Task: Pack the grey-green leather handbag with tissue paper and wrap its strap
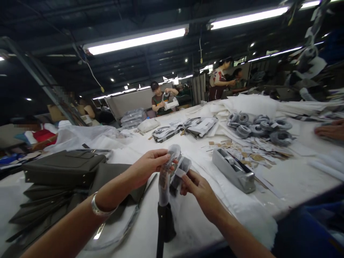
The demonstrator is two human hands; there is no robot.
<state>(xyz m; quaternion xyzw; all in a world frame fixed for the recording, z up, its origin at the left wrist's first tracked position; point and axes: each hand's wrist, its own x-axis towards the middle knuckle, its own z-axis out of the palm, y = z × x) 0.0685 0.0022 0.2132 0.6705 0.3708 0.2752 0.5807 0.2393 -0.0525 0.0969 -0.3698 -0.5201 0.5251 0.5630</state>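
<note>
My left hand (159, 160) pinches the top of a strap wrapped in clear plastic (164, 184), whose dark lower end hangs toward the table edge. Close beside it, my right hand (194, 183) is closed on a dark coiled strap in plastic with a white band (182, 167). The two wrapped pieces touch or overlap between my hands. A stack of dark olive bags (64, 168) lies to the left. To the right stands a grey tape dispenser (233, 170).
Several wrapped strap coils (258, 125) lie at the right, behind scattered paper tags (255, 152). Flat wrapped bags (201, 126) rest mid-table near white foam sheets (248, 104). Another person's hand (330, 130) is at the right edge. A person (162, 98) works across the table.
</note>
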